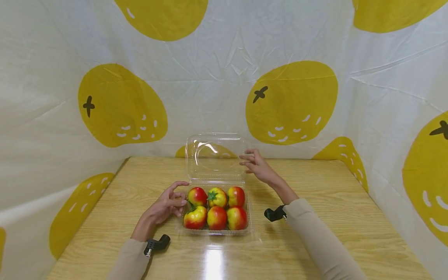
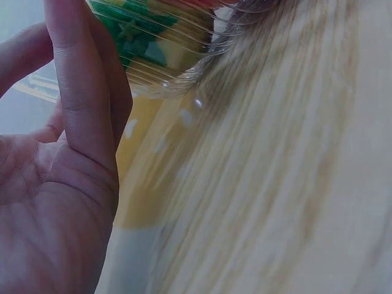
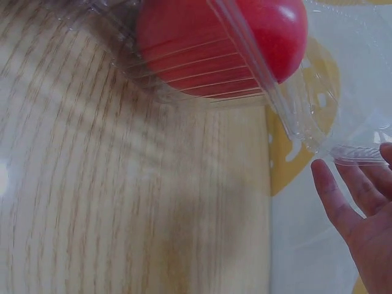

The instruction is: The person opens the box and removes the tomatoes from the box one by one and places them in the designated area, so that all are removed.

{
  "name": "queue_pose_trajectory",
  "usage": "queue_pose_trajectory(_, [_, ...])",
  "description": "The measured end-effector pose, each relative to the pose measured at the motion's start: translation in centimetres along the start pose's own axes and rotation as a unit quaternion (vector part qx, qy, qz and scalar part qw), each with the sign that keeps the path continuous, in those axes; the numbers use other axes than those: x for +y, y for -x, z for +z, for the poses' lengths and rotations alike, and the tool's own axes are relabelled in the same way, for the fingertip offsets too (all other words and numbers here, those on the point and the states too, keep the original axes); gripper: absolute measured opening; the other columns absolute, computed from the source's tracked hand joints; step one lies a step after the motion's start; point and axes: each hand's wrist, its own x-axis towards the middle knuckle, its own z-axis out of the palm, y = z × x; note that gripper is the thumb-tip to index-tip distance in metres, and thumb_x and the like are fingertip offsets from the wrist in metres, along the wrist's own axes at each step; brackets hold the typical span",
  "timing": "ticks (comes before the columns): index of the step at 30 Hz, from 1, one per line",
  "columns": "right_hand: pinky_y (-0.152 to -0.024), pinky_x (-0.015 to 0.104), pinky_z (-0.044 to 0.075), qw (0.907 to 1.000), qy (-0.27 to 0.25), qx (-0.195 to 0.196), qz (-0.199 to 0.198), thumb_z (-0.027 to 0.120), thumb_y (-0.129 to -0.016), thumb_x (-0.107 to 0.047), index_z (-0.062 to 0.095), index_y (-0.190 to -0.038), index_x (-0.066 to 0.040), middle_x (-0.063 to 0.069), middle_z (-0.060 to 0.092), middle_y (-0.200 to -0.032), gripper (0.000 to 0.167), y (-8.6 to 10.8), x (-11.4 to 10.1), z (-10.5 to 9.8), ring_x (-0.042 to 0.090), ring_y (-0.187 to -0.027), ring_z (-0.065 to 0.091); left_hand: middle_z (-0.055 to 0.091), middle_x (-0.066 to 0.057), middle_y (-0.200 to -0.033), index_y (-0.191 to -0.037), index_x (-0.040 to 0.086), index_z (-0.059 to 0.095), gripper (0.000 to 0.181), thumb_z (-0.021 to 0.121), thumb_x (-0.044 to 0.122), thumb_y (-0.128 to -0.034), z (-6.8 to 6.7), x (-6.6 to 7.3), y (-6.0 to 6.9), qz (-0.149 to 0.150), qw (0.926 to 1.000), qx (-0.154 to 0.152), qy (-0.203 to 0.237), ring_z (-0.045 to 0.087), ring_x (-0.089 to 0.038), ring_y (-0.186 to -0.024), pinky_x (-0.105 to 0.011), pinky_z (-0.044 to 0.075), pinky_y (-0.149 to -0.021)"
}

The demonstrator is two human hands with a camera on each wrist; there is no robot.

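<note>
A clear plastic clamshell container [image 1: 217,232] sits on the table with its lid [image 1: 218,171] raised at the back. Inside its base lie several red-and-yellow fruits [image 1: 217,217]; two show green stems or leaves. My left hand [image 1: 166,204] is at the container's left side, its fingers reaching along the wall, and in the left wrist view the fingers [image 2: 79,92] extend up beside the ribbed plastic. At the lid's right edge is my right hand [image 1: 258,167], with fairly straight, spread fingers. The right wrist view shows those fingers [image 3: 334,196] at the lid's edge; firm contact is hard to tell.
The wooden table [image 1: 147,171] carries the container near its middle. Behind and beside it hangs a white sheet [image 1: 210,97] printed with large yellow fruits. Black devices [image 1: 274,213] are strapped to both wrists.
</note>
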Motion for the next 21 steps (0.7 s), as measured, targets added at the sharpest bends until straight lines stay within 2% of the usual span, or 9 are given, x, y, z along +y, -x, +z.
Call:
queue_pose_trajectory(5, [-0.102,0.069,0.049,1.0000,-0.007,0.002,0.000,0.037,-0.108,0.002,0.016,-0.152,0.010,0.039,0.038,-0.155,0.049,0.0,0.7,0.0,0.057,-0.138,0.046,0.056,0.002,-0.087,-0.152,0.007,0.026,0.065,0.059,-0.004,-0.0971,0.0,0.1,0.0,0.005,1.0000,-0.005,0.005,0.065,-0.010,-0.059,-0.028,0.061,-0.056])
queue_pose_trajectory(14, [-0.099,0.067,0.052,0.9983,-0.044,0.008,0.037,0.044,-0.106,0.002,0.014,-0.160,0.002,0.040,0.038,-0.154,0.062,0.3,1.4,0.6,0.060,-0.134,0.048,0.056,0.002,-0.086,-0.152,0.007,0.026,0.066,0.060,-0.004,-0.0967,-0.1,0.0,0.1,0.004,1.0000,-0.002,0.003,0.065,-0.011,-0.059,-0.028,0.061,-0.056])
queue_pose_trajectory(21, [-0.093,0.057,0.060,0.9980,-0.048,0.011,0.039,0.044,-0.105,0.003,0.010,-0.163,0.001,0.046,0.038,-0.148,0.067,0.4,2.3,0.8,0.061,-0.129,0.052,0.056,0.002,-0.086,-0.150,0.009,0.028,0.064,0.060,-0.004,-0.0963,0.1,0.0,0.0,0.004,1.0000,0.001,0.005,0.066,-0.011,-0.061,-0.028,0.061,-0.057])
